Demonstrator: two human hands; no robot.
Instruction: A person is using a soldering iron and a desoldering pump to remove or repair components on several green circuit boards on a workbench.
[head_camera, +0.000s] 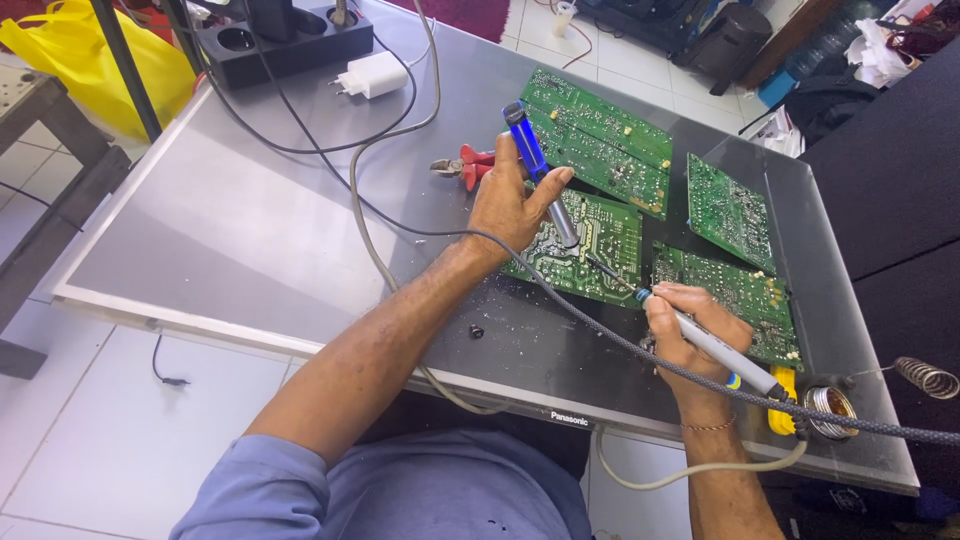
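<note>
Circuit board, green and square, lies flat near the middle of a large grey tabletop, and both hands work over it. Three more green boards lie around it: a long board just behind it, a smaller board to the right rear, and a fourth board touching its right side. A black power strip sits at the tabletop's far left edge, with a white charger plug just beside it and grey and black cables looping across the surface.

The left hand rests on the central board's left edge; its fingers are wrapped shut around a desoldering pump with a blue barrel and silver tip, tilted so the tip points down at the board. The right hand rests on the fourth board, its fingers closed in a pen grip around a soldering iron whose dark tip reaches the central board's right edge; its braided cord trails off to the right. Red-handled cutters lie just behind the left hand. A round tin sits near the right front corner, beside a small coiled wire stand
</note>
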